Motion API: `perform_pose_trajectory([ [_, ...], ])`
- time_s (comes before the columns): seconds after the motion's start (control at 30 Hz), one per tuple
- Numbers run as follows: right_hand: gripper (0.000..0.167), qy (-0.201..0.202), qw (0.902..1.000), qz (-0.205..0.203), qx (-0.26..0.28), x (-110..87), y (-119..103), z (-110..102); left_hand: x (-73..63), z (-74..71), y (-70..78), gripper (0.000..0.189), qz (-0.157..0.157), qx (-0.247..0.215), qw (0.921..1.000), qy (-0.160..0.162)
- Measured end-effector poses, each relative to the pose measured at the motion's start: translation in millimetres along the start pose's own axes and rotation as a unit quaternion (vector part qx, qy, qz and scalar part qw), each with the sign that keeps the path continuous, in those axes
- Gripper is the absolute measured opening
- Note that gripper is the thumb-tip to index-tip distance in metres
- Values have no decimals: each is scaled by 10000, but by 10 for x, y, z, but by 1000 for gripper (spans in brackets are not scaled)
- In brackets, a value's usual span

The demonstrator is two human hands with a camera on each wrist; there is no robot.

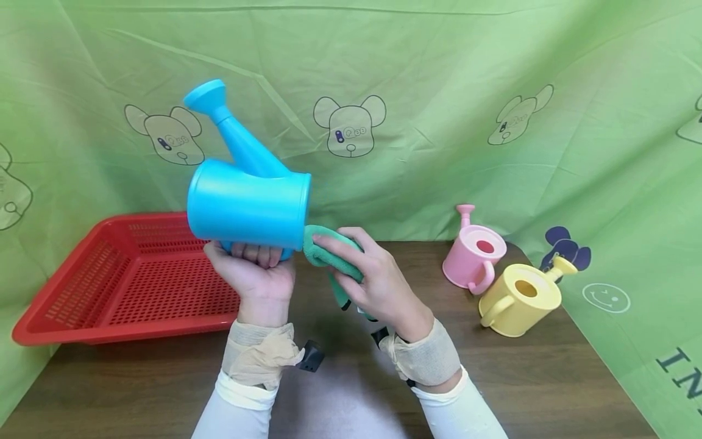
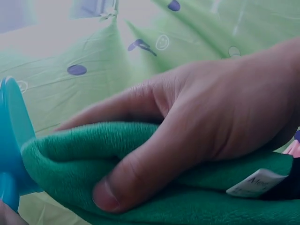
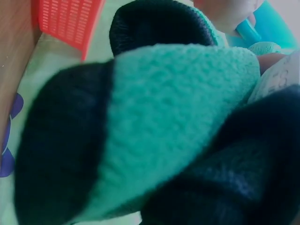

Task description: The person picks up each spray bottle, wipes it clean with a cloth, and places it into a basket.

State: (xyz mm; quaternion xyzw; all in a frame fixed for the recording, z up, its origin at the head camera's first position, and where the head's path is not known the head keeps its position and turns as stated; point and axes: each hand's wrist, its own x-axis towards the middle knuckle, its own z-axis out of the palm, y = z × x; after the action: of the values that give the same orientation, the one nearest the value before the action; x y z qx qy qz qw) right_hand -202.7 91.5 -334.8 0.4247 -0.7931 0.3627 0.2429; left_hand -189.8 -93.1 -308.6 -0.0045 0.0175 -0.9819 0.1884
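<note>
My left hand [image 1: 260,277] grips the handle of a blue watering can [image 1: 247,204] from below, fingers curled round it. The can lies tipped on its side in the air, its base end facing right and its spout pointing up to the left. A folded green cloth [image 1: 323,244] is pinched in my right hand [image 1: 378,280], its front fold against the lower edge of the can's base. In the left wrist view, the thumb presses the cloth [image 2: 79,178] close by the blue can [image 2: 14,140]. Loose cloth folds with dark edging [image 3: 173,108] fill the right wrist view.
A red perforated basket [image 1: 159,332] stands at the left of the brown wooden table [image 1: 351,378], behind the left forearm. On the right stand a pink watering can [image 1: 463,262] and a yellow watering can [image 1: 518,311]. A green printed curtain [image 1: 428,177] hangs behind the table.
</note>
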Motion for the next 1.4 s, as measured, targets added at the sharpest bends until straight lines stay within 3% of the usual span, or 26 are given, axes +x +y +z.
perform_pose_trajectory([
  [0.23,46,313,9977,-515,304,20,-23,6,39,-8,27,56,65,199,9998,-18],
  [0.37,45,663,9945,-671,451,26,-24,1,43,-7,16,55,38,570,9984,23],
  [0.63,46,1385,9892,-289,384,8,17,-49,34,3,-18,46,-630,997,9930,42],
  [0.77,48,1622,9860,-13,378,19,19,-62,16,2,-39,50,-677,1288,9894,-21],
  [0.87,48,1666,9851,162,392,33,16,-63,8,-4,-53,52,-606,1589,9854,-9],
  [1.1,46,1499,9871,429,365,28,37,-57,10,6,-44,53,-1009,1133,9882,217],
  [1.4,50,1200,9903,536,448,22,37,-49,14,5,-32,51,-1022,1002,9895,220],
])
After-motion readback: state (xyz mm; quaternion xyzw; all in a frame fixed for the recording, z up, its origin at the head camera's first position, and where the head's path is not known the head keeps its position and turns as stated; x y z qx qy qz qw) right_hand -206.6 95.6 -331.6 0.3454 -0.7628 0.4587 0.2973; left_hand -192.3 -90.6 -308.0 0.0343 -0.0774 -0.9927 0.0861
